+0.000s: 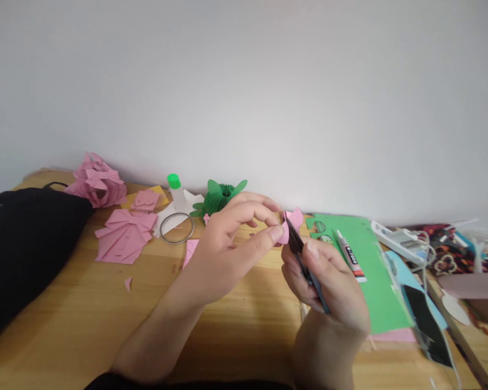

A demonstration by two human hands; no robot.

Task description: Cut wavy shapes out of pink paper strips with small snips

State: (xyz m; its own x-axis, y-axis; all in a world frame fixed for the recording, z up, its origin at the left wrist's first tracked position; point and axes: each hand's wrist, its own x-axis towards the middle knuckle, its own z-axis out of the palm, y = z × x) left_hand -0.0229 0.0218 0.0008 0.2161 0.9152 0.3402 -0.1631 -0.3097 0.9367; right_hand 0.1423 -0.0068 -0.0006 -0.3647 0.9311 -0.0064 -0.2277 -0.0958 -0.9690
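Observation:
In the middle of the head view, my left hand (228, 244) pinches a small curved pink paper piece (295, 218) between thumb and fingertips. My right hand (329, 276) is closed around a dark, pointed tool that looks like a pair of scissors (296, 241). Its blades touch the pink piece, and their tips rest at the paper's edge. My fingers cover much of the handle. Behind my left hand stands a green pleated paper ball with leaf shapes (218, 198). A green paper sheet (374, 281) with cut-out holes lies to the right of my right hand, under a glue tube (351, 257).
On the left are a pink paper flower (96, 181), a pile of pink paper cutouts (126, 235), a green-capped glue stick (179, 195) and a metal ring (177, 228). Black cloth (32, 244) covers the left edge. A white power strip (402, 241) with a cord sits on the right.

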